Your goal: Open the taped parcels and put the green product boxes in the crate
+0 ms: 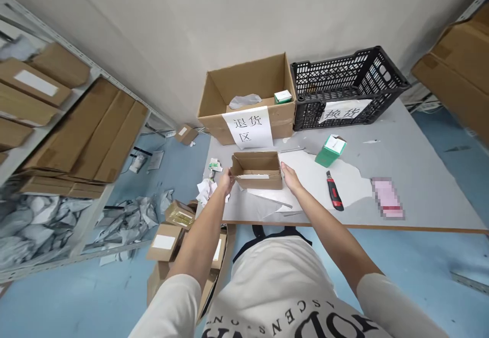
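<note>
A small open cardboard box [260,181] is at the front left of the grey table, its top facing up and its inside bare. My left hand [226,181] is closed on the box's left end. At the opposite end, my right hand [289,176] grips the right side, its fingers partly hidden behind the cardboard. White sheets lie under and around the box. To the right of my right hand stand a green and white carton [329,152] and, nearer me, a red and black utility knife [335,191].
Behind are a large cardboard box [216,124] with a paper sign and a black plastic crate [305,116]. Torn paper [206,190] lies at the table's left edge. A blurred pink item [387,198] lies right. Parcels [164,241] are piled on the floor; a loaded shelf [86,226] stands left.
</note>
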`<action>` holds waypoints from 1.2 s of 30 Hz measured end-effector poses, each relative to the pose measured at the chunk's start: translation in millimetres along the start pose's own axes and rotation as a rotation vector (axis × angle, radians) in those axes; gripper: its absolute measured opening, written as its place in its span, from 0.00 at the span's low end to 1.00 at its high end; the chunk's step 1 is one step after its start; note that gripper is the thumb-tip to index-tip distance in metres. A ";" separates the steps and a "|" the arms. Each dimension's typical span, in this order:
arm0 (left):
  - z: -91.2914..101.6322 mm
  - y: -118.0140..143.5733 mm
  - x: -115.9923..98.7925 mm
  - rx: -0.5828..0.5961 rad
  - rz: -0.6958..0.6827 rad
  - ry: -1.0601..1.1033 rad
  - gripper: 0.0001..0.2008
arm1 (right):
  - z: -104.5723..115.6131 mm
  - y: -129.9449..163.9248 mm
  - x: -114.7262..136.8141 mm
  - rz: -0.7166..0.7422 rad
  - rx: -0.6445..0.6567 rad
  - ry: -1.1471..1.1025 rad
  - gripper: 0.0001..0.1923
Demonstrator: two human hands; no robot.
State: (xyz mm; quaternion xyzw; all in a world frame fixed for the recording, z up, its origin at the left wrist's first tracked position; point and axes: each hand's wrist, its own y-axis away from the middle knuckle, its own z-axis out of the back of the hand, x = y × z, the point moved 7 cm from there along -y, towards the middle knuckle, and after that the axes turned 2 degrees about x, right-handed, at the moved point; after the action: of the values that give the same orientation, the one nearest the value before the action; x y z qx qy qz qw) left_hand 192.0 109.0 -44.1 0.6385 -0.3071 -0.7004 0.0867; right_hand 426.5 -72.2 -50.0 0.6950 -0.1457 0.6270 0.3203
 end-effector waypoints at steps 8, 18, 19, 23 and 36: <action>-8.5 16.2 21.4 0.075 0.036 0.119 0.20 | 0.0 11.7 -7.1 -0.019 -0.025 -0.031 0.29; -5.6 28.7 5.9 0.115 0.096 -0.139 0.28 | 10.5 1.5 1.1 -0.055 -0.024 0.218 0.25; -5.1 28.5 4.1 0.092 0.092 -0.196 0.29 | 10.3 1.0 4.3 -0.059 -0.024 0.293 0.24; -3.6 26.4 0.1 -0.034 0.056 -0.334 0.29 | 8.2 2.4 18.8 -0.056 -0.032 0.564 0.19; -15.6 23.8 -16.7 -0.089 -0.137 -0.759 0.10 | 9.2 6.4 37.6 -0.076 -0.042 0.851 0.07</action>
State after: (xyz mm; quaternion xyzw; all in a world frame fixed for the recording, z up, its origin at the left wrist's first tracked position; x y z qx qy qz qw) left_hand 203.1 93.6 -17.1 0.3486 -0.2430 -0.9037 -0.0525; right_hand 436.2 -75.3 -12.1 0.3724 0.0123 0.8426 0.3888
